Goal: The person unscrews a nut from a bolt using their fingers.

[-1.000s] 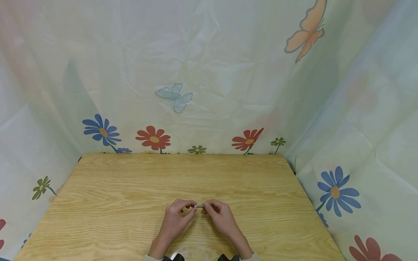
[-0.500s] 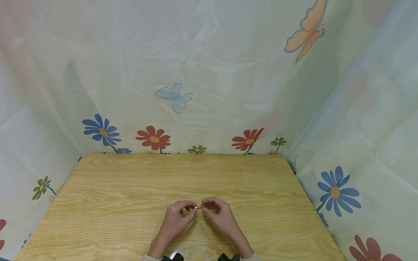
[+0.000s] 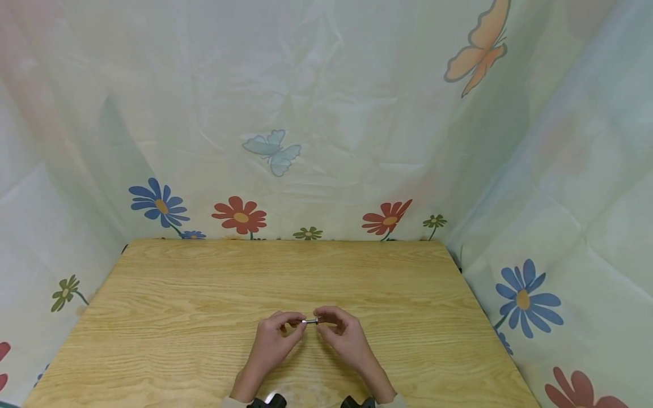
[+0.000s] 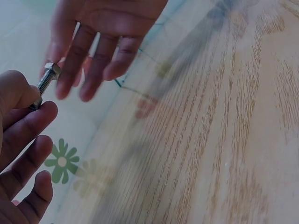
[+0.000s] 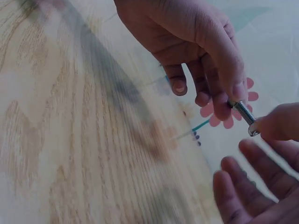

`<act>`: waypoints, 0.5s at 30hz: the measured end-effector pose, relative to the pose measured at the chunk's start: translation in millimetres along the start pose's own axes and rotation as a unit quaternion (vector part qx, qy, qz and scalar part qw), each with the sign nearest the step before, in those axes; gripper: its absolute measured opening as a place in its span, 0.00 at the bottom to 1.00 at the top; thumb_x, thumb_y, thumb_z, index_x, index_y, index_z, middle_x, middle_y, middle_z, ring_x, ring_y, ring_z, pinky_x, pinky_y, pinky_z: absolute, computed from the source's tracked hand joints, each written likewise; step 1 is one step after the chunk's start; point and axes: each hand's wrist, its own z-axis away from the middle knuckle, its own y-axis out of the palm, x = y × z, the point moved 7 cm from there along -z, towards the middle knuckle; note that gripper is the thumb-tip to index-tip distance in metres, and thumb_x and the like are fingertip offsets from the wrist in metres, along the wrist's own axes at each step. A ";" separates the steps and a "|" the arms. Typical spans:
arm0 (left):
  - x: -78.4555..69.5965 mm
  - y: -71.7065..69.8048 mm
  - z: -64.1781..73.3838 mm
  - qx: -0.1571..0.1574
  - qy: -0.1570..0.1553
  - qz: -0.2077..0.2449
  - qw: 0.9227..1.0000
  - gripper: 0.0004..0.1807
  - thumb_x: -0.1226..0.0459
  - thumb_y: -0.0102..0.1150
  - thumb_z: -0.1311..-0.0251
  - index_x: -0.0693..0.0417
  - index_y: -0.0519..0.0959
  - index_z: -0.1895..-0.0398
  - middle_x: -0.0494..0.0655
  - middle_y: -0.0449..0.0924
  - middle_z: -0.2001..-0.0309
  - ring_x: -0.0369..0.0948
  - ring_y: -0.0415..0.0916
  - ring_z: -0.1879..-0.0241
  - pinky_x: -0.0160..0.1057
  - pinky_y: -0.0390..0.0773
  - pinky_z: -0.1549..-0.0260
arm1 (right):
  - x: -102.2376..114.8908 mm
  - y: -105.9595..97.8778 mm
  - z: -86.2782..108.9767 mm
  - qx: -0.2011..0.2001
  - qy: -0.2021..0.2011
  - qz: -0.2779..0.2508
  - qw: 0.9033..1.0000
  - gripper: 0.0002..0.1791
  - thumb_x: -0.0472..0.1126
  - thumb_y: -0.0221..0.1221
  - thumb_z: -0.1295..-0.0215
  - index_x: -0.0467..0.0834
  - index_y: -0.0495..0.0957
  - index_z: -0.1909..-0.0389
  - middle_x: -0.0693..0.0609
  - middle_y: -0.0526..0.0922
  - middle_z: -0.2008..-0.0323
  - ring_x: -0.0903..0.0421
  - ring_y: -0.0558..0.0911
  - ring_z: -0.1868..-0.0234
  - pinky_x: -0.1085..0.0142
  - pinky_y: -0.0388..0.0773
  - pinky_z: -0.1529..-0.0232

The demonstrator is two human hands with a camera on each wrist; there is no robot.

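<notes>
A small silver bolt [image 3: 311, 321] lies nearly level between the two hands, above the table. My left hand [image 3: 268, 344] pinches one end of it between thumb and index finger, hiding that end. On the other end sits a hex nut [image 4: 53, 71], with bare thread [image 4: 44, 84] showing between it and the left fingertips. My right hand [image 3: 350, 341] is at the nut end, its thumb and index finger spread apart. In the right wrist view the right thumb [image 5: 280, 123] is right at the nut; whether it touches cannot be told.
The wooden table [image 3: 204, 283] spreads out beneath both hands. Behind it and at both sides hangs a pale curtain [image 3: 331, 113] printed with flowers and butterflies. Black wrist-worn devices [image 3: 275, 401] show at the bottom edge.
One second ago the right thumb and fingers closed on the bolt's right end; now they have spread, uncovering the nut. The left hand keeps its pinch, and the bolt has shifted slightly.
</notes>
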 end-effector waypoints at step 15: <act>-4.3 -0.5 -0.7 -0.004 0.030 -0.011 0.999 0.09 0.71 0.75 0.45 0.49 0.90 0.62 0.32 0.88 0.66 0.39 0.82 0.67 0.36 0.81 0.70 | -10.4 1.1 -0.8 0.013 0.047 0.032 0.998 0.19 0.47 0.58 0.23 0.35 0.81 0.46 0.41 0.89 0.58 0.44 0.88 0.53 0.63 0.84 0.52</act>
